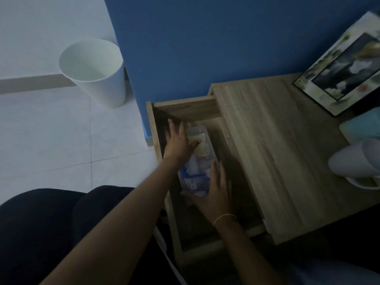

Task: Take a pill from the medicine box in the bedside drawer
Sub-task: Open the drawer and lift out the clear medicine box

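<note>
The bedside drawer point(151, 124) stands pulled out from the wooden bedside table point(273, 145). Inside it lies a clear plastic medicine box point(200, 149) with packets of medicine showing through. My left hand point(178, 140) rests flat on the box's far left end, fingers spread. My right hand point(216, 192) wraps around the box's near end, with the thumb under its edge. The box lies lengthwise in the drawer between both hands. No single pill can be made out in the dim light.
A white waste bin point(94, 73) stands on the tiled floor to the left, by the blue wall point(205, 42). On the tabletop are a framed picture point(345, 66), a teal object point(364, 124) and a white lamp shade point(355, 161). My dark-clothed knees point(51, 227) are at lower left.
</note>
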The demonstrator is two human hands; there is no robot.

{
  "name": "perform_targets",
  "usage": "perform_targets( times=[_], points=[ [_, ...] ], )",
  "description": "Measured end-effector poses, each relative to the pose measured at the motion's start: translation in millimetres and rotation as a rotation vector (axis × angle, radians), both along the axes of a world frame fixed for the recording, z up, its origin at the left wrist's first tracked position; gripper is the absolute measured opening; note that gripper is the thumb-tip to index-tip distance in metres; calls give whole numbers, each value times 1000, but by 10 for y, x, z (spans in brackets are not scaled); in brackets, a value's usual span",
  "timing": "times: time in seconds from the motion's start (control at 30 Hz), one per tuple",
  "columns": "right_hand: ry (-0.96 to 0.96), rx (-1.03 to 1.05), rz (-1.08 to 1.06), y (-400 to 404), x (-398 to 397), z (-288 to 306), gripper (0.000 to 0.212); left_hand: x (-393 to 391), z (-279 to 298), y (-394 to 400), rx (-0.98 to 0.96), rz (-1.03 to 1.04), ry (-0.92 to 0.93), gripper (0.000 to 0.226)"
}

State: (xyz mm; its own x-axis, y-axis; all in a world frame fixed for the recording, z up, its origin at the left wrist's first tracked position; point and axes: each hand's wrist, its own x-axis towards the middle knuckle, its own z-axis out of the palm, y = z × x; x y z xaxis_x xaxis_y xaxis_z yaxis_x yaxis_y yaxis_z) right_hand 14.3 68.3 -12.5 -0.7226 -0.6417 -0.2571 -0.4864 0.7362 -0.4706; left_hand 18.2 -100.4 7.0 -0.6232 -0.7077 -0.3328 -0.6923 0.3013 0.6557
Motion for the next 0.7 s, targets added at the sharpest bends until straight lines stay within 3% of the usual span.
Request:
perform_targets(
  times=[0.13,0.33,0.57,0.7],
  points=[
    [-48,80,44,17,-27,13,140,5,-19,-98,223,148,111,82],
    [-53,72,36,-25,26,187,123,0,41,-63,290,238,136,80],
    [-32,-95,-26,29,48,487,121,27,478,26,121,211,150,83],
    [-153,-175,18,112,-2,829,121,58,940,64,-18,193,177,76]
  ],
)
